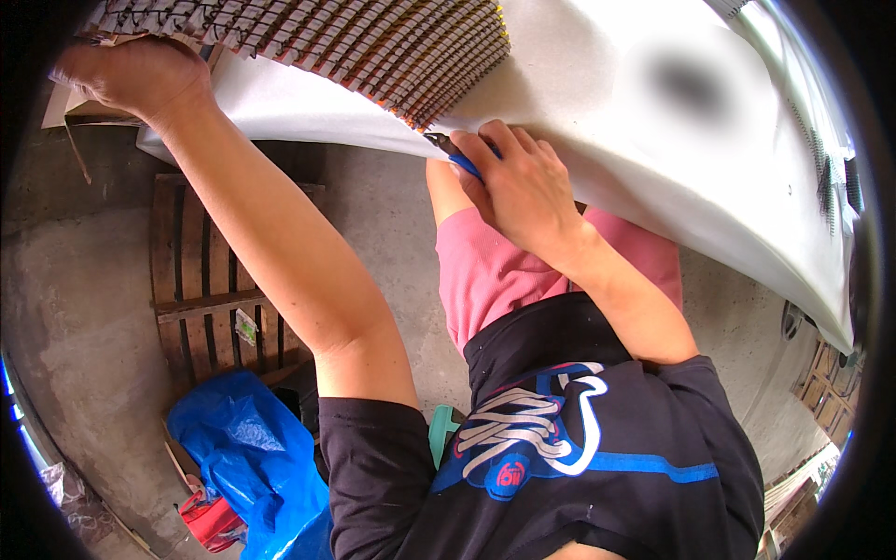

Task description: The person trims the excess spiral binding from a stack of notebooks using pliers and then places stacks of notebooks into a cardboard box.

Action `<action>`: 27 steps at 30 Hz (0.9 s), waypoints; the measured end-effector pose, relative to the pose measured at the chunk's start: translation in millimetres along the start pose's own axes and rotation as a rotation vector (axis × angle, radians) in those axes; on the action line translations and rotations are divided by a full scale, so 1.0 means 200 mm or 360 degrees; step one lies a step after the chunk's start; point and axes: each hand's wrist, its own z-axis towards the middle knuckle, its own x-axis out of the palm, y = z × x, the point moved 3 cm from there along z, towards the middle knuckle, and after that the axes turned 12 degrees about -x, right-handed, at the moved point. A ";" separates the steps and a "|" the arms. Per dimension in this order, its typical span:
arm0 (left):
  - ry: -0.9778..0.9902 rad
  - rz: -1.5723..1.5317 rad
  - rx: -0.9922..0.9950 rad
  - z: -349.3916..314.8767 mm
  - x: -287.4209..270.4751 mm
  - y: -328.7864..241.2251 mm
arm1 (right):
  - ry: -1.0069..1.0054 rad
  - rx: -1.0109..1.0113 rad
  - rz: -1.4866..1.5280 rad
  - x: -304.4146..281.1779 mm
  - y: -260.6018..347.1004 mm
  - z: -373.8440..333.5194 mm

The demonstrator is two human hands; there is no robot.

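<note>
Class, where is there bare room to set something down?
Bare: the white surface between the grid mesh and the blurred dark spot; the floor between the slatted pallet and pink shorts. Crowded: the mesh's lower corner, at pliers and right hand.

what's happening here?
A person's right hand grips blue-handled pliers, their tip close to the near corner of a woven panel on a white sheet; contact is unclear. The left hand is by the panel's left end; what its fingers hold can't be made out. Down at left are a wooden pallet and blue plastic.
</note>
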 end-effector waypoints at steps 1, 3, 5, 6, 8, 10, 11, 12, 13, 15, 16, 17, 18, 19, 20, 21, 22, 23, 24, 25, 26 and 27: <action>0.0017 0.0000 0.0013 0.00 0.00 -0.01 | -0.0003 -0.0001 0.0029 0.00 0.00 0.00; 0.0059 0.0009 0.0040 0.00 0.02 -0.02 | 0.0051 0.0143 0.0332 0.03 -0.03 0.00; 0.0102 0.0008 0.0051 0.00 0.03 -0.02 | 0.0265 0.0462 0.0826 0.06 -0.08 0.01; 0.0064 0.0008 -0.0011 -0.01 0.02 -0.02 | 0.0449 0.0713 0.1164 0.04 -0.11 0.04; -0.0018 0.0008 -0.0130 -0.02 0.01 0.00 | 0.0615 0.0993 0.1630 0.06 -0.14 0.04; -0.0152 -0.0039 -0.0240 -0.02 0.00 0.00 | 0.0577 0.1039 0.1882 0.08 -0.14 0.03; -0.0220 -0.0066 -0.0291 -0.02 -0.01 0.00 | 0.0471 0.0824 0.1414 0.05 -0.15 0.02; -0.0299 -0.0156 -0.0376 -0.02 -0.02 -0.02 | 0.0369 0.0588 0.0966 0.00 -0.10 0.02; -0.0340 -0.0159 -0.0395 -0.04 -0.01 -0.04 | 0.0246 0.0360 0.0508 -0.06 -0.03 0.04; -0.0326 -0.0221 -0.0345 -0.04 -0.02 -0.05 | 0.0173 0.0224 0.0165 -0.24 -0.02 0.03; -0.0262 -0.0287 -0.0290 -0.03 -0.03 -0.02 | 0.0086 0.0163 0.0034 -0.29 -0.06 0.01; -0.0198 -0.0351 -0.0238 -0.02 -0.03 0.02 | 0.0092 0.0176 -0.0138 -0.34 -0.12 0.00; -0.0037 -0.0383 -0.0148 -0.03 -0.01 0.01 | 0.0107 0.0198 -0.0209 -0.39 -0.20 -0.04; 0.0109 -0.0393 -0.0046 -0.04 0.00 -0.01 | 0.0173 0.0250 -0.0334 -0.42 -0.28 -0.07; 0.0060 -0.0335 0.0079 -0.01 -0.04 -0.11 | 0.0179 0.0274 -0.0505 -0.50 -0.32 -0.07; 0.0025 -0.0266 0.0181 -0.01 -0.03 -0.12 | 0.0184 0.0309 -0.0518 -0.49 -0.43 -0.12; -0.0007 -0.0202 0.0268 -0.02 0.00 -0.11 | 0.0181 0.0271 -0.0644 -0.47 -0.55 -0.18; -0.0037 -0.0404 0.0248 -0.02 0.03 -0.13 | 0.0173 0.0234 -0.0779 -0.48 -0.61 -0.22; -0.0070 -0.0594 0.0232 -0.04 0.05 -0.16 | 0.0170 0.0224 -0.0933 -0.50 -0.60 -0.22; -0.0092 -0.0772 0.0211 -0.04 0.04 -0.18 | 0.0170 0.0219 -0.1072 -0.51 -0.58 -0.22; -0.0187 -0.0879 0.0120 -0.03 0.03 -0.19 | 0.0149 0.0223 -0.1154 -0.52 -0.57 -0.21; -0.0191 -0.0878 0.0093 -0.02 0.01 -0.19 | 0.0105 0.0284 -0.1102 -0.54 -0.54 -0.19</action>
